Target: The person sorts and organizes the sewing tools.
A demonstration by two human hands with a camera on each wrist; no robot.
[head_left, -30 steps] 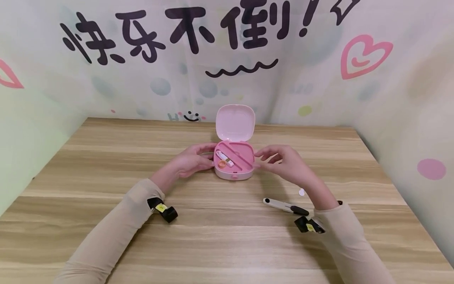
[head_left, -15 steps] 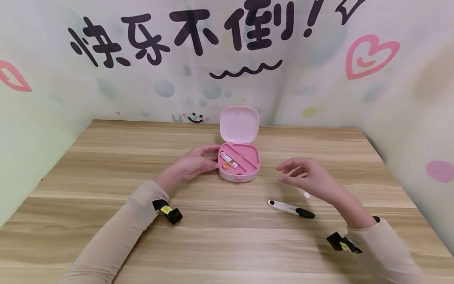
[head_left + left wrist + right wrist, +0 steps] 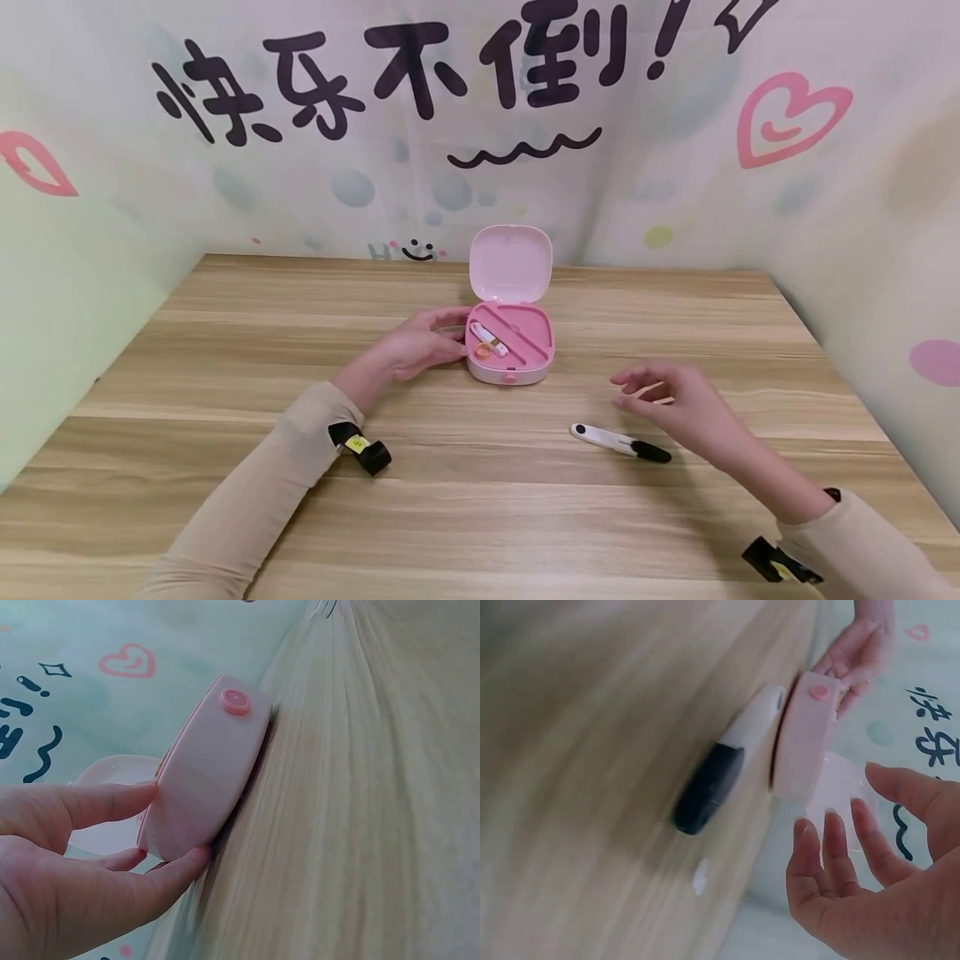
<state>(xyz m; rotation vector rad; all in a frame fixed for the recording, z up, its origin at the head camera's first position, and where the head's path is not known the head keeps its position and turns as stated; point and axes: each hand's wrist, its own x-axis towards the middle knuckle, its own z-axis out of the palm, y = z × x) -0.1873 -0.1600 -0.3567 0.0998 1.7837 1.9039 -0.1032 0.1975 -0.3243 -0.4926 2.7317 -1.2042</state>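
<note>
A small pink box stands on the table with its pale lid raised. In its near-left compartment lie a white bundled strip and an orange ring. My left hand rests fingertips and thumb against the box's left side, fingers extended, as the left wrist view also shows. My right hand hovers right of the box, fingers loosely bent and holding nothing. Below and left of it lies a slim tool like thread snips, with a white body and black end.
A small white flat piece lies on the table near the tool's black end in the right wrist view; the right hand hides it in the head view. Behind the wooden table hangs a printed cloth.
My right hand has left the box's right side and moved right and toward me, over the small white piece. My left hand stays at the box. The head view has shifted slightly.
</note>
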